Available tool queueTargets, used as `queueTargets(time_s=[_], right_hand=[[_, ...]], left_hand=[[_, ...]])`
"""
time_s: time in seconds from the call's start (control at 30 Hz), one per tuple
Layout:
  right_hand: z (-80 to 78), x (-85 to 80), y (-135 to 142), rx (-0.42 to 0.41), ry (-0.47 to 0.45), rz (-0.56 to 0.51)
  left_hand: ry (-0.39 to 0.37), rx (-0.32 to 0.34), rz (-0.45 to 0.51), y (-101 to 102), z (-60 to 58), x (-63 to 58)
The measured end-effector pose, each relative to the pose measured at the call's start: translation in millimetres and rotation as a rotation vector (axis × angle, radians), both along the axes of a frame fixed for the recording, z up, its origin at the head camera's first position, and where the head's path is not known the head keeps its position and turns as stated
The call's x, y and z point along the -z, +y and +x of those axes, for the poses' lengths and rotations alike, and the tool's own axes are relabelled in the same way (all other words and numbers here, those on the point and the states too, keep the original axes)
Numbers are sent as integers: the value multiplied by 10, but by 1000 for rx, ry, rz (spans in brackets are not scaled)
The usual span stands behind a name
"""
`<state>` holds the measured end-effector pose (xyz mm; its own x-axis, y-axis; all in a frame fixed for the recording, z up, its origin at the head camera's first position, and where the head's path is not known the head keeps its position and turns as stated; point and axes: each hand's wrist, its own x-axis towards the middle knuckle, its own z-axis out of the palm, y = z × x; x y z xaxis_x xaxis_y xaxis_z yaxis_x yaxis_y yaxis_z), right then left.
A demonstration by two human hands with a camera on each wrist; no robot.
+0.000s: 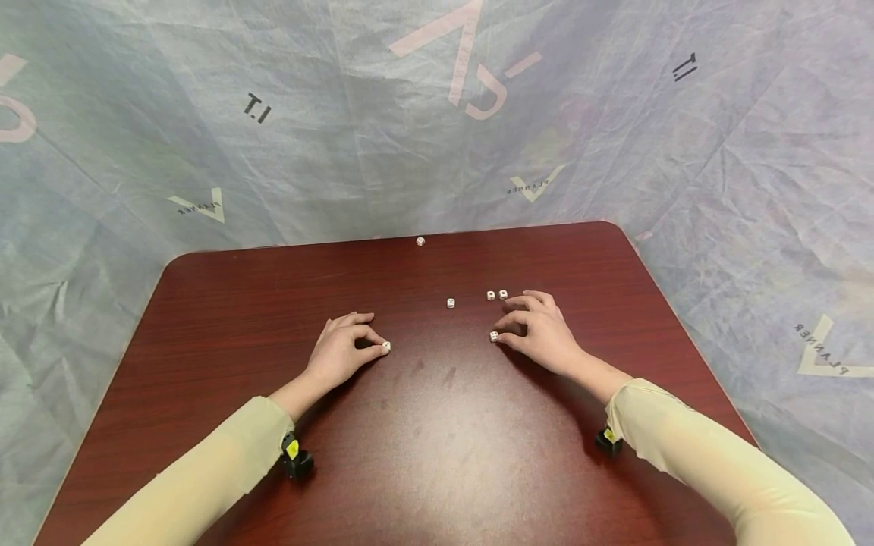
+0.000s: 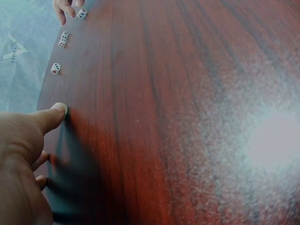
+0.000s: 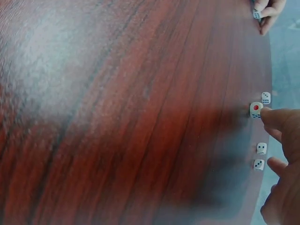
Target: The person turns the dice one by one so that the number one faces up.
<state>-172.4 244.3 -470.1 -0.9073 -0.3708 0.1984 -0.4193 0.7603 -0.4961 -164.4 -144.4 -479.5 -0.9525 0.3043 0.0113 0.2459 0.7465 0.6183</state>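
Observation:
My left hand [image 1: 339, 350] pinches a small white die [image 1: 386, 346] between thumb and index finger, left of the table's middle. In the left wrist view the thumb [image 2: 58, 108] covers most of that die. On the other side, my right hand [image 1: 542, 334] holds another white die [image 1: 494, 336] at the tips of thumb and index finger. That die [image 3: 256, 109] shows a red single pip in the right wrist view, the thumb at its edge. Just beyond the right fingers, two dice sit side by side, the left die [image 1: 491, 296] close to the right die [image 1: 503, 294].
A single die [image 1: 451, 302] lies between the hands, somewhat farther back. One more die [image 1: 420, 241] is close to the far edge of the dark red wooden table [image 1: 437, 455]. Grey printed cloth [image 1: 382, 152] hangs behind and beside the table.

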Motion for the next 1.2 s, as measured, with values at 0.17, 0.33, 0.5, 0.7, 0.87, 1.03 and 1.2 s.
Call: queueTargets(time_s=[0.17,0.33,0.5,0.7,0.87,1.03,1.2], right_hand=[[-10,-1,-8,-15,21,28],[-13,1,-28,-20,17,38],[-16,3,-35,-16,12,47],[-14,0,-42,-18,20,60],[-1,-11,-53,-27,18,57],[2,0,-58,-27,17,63],[-5,10,-56,-31,26,78]], left_hand=[[-11,-4,-2,5,0,-3],[-10,-5,-2,7,-1,-2],[-3,-4,0,7,5,-10],[-2,-2,6,11,8,-17],[0,0,6,13,15,-25],[3,-1,8,12,14,-21],[1,-5,5,14,5,-19]])
